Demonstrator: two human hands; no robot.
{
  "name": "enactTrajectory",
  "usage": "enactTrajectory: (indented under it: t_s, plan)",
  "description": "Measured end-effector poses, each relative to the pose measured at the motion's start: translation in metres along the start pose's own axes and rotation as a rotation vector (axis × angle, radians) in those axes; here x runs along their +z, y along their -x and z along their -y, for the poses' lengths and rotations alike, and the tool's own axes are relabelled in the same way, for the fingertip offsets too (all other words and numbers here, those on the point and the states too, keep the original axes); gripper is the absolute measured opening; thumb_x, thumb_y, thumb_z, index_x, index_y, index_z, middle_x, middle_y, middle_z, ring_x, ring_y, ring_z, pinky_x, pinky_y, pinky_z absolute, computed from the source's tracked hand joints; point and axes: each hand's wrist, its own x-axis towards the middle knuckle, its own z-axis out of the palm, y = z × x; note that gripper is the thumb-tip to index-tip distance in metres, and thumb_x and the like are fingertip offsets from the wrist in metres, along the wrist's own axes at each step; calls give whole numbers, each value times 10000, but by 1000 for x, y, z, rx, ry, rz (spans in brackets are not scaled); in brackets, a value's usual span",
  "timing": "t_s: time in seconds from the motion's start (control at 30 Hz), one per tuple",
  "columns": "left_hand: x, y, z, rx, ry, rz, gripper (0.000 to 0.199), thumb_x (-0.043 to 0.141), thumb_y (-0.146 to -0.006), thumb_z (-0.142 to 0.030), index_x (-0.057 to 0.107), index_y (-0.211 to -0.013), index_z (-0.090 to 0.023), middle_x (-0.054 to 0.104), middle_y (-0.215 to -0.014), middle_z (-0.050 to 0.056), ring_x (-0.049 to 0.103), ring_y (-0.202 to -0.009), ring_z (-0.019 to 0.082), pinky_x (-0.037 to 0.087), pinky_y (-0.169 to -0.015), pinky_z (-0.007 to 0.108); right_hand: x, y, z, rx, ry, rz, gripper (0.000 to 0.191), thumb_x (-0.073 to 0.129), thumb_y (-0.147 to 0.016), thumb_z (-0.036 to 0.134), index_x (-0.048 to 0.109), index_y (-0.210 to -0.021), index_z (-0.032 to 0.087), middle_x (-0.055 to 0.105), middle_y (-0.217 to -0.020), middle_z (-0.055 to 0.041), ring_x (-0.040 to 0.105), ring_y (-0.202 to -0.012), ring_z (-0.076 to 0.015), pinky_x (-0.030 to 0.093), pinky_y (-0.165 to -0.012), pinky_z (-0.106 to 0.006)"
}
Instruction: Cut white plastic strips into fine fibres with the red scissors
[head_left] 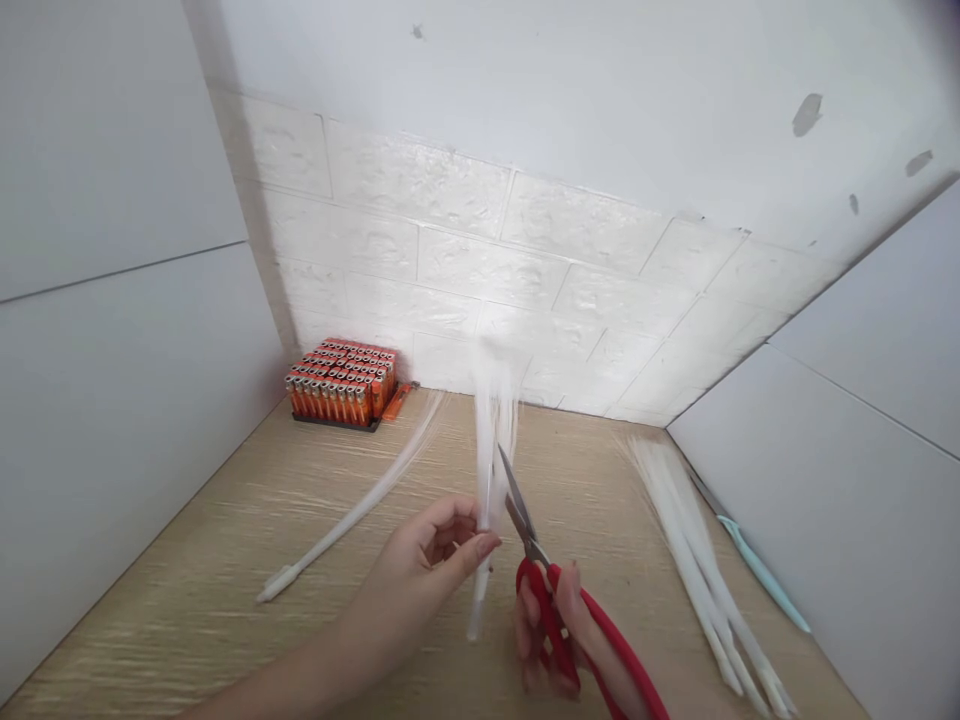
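Between the thumb and fingers of my left hand point(431, 560) is a bundle of fine white translucent strands point(486, 430). It points away from me, its loose far ends blurred and its bound near end sticking out below the fingers. My right hand point(551, 635) grips a pair of red-handled scissors point(535, 548). The blades are slightly apart, beside the bundle on its right; whether they touch the strands I cannot tell. To the left, a similar white strand bundle point(360, 508) lies on the wooden tabletop point(262, 660).
At the back left, a black tray holds many orange lighters point(341, 385), with one orange lighter point(397, 402) lying beside it. Several white strand bundles point(694, 560) lie at the right. A turquoise-handled knife point(765, 575) rests along the right panel. White walls enclose the tabletop.
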Motion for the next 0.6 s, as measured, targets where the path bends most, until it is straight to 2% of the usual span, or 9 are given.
enactTrajectory:
  t_s: [0.13,0.27,0.43,0.6]
  plan:
    - [-3,-2,-2,19,-22,-75,382,662,-902,-511,579,-986,-147,581,-941,27,556,-901,144,447,-813,204,-11,5,7,3,-24,-1,432,455,-1096,469,559,-1169,56,513,-1004,-93,526,-876,-90,518,-821,-201]
    - [-4,-3,-3,12,-70,-123,428,640,-888,-533,574,-1069,-151,592,-982,37,559,-917,154,444,-814,213,-19,11,14,17,-31,3,431,453,-1098,469,567,-1147,56,517,-972,-86,524,-843,-81,520,-786,-182]
    - [-4,-3,-3,32,-125,-167,415,625,-893,-536,566,-1066,-164,577,-932,23,554,-883,148,420,-768,205,-17,13,12,39,-31,31,432,459,-1097,465,565,-1132,47,514,-937,-77,520,-803,-71,514,-744,-161]
    - [-2,0,-7,47,-154,-148,371,616,-904,-515,580,-1025,-166,576,-924,17,548,-873,138,405,-757,194,-14,10,5,53,-27,42,441,454,-1097,475,559,-1127,47,508,-928,-75,510,-789,-67,506,-736,-157]
